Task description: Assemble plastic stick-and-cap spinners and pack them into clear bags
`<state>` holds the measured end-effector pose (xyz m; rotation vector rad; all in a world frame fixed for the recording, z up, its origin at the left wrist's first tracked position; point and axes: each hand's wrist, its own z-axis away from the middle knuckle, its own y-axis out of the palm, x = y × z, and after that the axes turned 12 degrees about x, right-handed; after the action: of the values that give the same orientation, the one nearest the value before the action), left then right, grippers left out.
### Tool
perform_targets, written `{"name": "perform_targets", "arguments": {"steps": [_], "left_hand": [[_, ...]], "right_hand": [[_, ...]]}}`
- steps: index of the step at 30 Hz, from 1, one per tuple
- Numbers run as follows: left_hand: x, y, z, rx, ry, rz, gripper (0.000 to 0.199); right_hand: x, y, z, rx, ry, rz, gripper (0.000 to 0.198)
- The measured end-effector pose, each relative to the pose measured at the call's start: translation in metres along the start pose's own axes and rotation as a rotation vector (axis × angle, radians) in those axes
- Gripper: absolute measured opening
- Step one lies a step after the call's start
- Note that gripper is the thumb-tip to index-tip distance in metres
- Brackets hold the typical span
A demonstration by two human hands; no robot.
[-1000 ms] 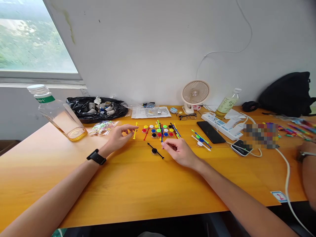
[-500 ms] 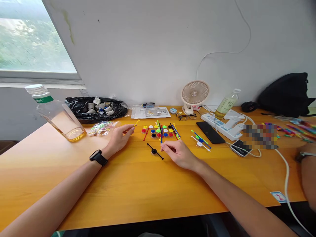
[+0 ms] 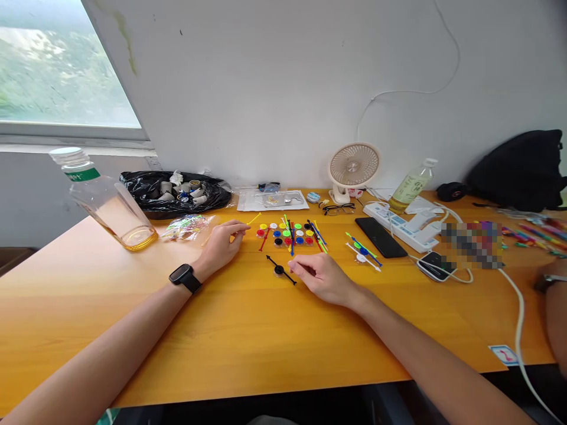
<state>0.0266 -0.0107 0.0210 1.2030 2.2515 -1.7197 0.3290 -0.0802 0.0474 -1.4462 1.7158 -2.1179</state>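
A thin yellow arrow (image 3: 254, 218) sticks out past the fingertips of my left hand (image 3: 221, 245), its thumb and index finger closed on it. My right hand (image 3: 323, 276) has its fingers pinched together above the table; whatever they hold, if anything, is hidden. Just left of those fingertips lies a black spinner (image 3: 279, 270), an arrow mounted on a round base. Beyond both hands are rows of coloured discs on clear bases, such as a blue disc (image 3: 300, 241), with several loose arrows over them, including a red arrow (image 3: 264, 239). On the right lie spinners with a blue centre (image 3: 364, 251) and white centre.
A tilted-looking bottle (image 3: 117, 209), a black bag of scraps (image 3: 172, 198) and a packet of coloured pieces (image 3: 186, 226) are at left. Behind stand a fan (image 3: 353, 168) and glasses (image 3: 339, 209). Rightward are a phone (image 3: 381, 237), a power strip (image 3: 401, 227), cables and another person's arm (image 3: 553, 313).
My left hand has shifted slightly right with the yellow arrow. My right hand stays nearly in place, pinched near the black spinner. The whole view has shifted a little.
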Motion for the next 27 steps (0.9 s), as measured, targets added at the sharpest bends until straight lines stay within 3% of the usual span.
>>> {"name": "perform_targets", "arguments": {"steps": [5,18,27], "left_hand": [[0.0018,0.0022,0.0011,0.050,-0.022,-0.036,0.036],[0.0025,0.0004,0.0038,-0.018,0.008,-0.074,0.031],[0.0033,-0.0005,0.0048,0.020,0.037,-0.112,0.032]], "right_hand": [[0.0005,-0.0009,-0.0004,0.020,0.010,0.030,0.047],[0.0020,-0.0015,0.0002,0.042,0.005,0.087,0.045],[0.0040,-0.0017,0.0002,0.052,0.004,0.098,0.045]]}}
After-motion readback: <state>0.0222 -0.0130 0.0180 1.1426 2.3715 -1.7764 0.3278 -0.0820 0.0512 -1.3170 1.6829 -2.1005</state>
